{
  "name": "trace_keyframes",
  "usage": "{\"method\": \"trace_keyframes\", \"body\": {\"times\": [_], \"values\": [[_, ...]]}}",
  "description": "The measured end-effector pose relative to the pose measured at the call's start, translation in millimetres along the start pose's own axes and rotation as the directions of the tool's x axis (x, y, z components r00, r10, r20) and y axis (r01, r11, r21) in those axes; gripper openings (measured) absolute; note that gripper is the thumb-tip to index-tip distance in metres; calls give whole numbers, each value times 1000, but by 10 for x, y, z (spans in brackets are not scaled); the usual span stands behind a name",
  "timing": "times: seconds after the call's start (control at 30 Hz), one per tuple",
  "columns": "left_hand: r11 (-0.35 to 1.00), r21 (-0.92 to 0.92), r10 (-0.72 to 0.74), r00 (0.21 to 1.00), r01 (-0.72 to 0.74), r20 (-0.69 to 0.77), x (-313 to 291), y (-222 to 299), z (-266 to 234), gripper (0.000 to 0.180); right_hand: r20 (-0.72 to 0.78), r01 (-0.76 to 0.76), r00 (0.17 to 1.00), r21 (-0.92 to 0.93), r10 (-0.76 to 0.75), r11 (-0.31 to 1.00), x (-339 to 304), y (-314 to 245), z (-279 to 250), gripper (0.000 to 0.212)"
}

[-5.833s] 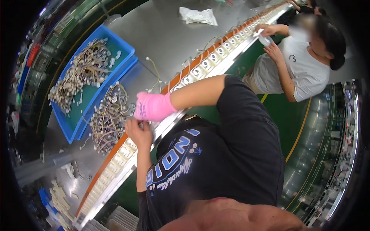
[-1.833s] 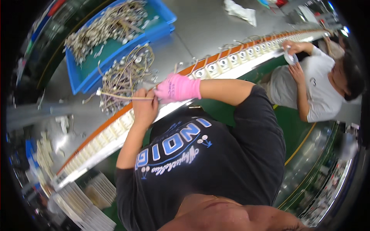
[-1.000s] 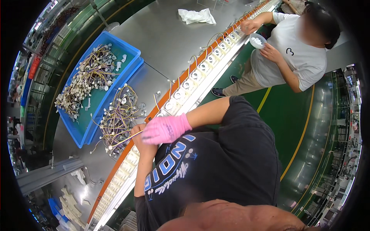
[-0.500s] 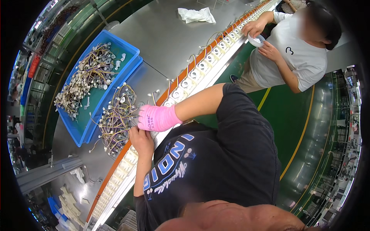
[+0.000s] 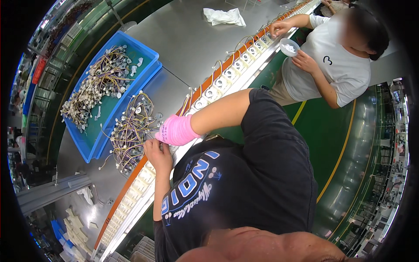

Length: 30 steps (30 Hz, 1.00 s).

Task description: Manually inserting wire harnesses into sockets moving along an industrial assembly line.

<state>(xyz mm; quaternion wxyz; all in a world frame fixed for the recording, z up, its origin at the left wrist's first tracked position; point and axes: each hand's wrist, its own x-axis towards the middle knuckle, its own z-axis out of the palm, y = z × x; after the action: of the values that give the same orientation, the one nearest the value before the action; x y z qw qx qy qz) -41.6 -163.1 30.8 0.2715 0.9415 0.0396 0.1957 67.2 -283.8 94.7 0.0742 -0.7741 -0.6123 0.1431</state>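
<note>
My left hand (image 5: 158, 153), bare, is at the near side of the row of white holders, with its fingers bent together beside the wire pile. What it pinches is too small to make out. Just above and touching it is my right hand (image 5: 174, 130) in a pink glove, its fingertips mostly hidden. Both hands meet over the orange edge strip (image 5: 139, 165) of the line. Next to them lies a tangled heap of wire harnesses (image 5: 133, 131) with white connectors and yellow and dark wires. White holders (image 5: 211, 94) run in a row along the strip.
A blue bin (image 5: 146, 72) with more wire harnesses stands beyond the heap. A white cloth (image 5: 224, 16) lies on the metal table. To the right, a person in a white shirt (image 5: 325, 61) holds a small bowl (image 5: 289, 47) of white pieces. White strips (image 5: 77, 231) lie lower left.
My gloved hand has turned and its fingers have curled down out of sight. The other person's hand has moved from the bowl to the row of holders. My left hand has barely shifted.
</note>
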Motion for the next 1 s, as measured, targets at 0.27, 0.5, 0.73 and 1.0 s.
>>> {"method": "trace_keyframes", "body": {"times": [0.27, 0.5, 0.73, 1.0], "values": [[999, -38, -9, 1000, 8, -13, 20, 26, 18, 12, 161, -114, 983, 144, 90, 983, 148, 170, 14, 21], [999, -13, -34, 999, 34, 15, 10, -1, 6, 21, -288, 59, 953, -124, -93, 991, -64, -73, 279, 7], [998, -34, -55, 997, 54, -49, 70, 1, 87, 14, -17, 125, 991, -262, -135, 957, 82, 59, 27, 4], [984, -80, -170, 979, 161, -117, 42, 107, 86, 8, 256, 174, 964, -382, -77, 908, 111, 0, -179, 12]]}}
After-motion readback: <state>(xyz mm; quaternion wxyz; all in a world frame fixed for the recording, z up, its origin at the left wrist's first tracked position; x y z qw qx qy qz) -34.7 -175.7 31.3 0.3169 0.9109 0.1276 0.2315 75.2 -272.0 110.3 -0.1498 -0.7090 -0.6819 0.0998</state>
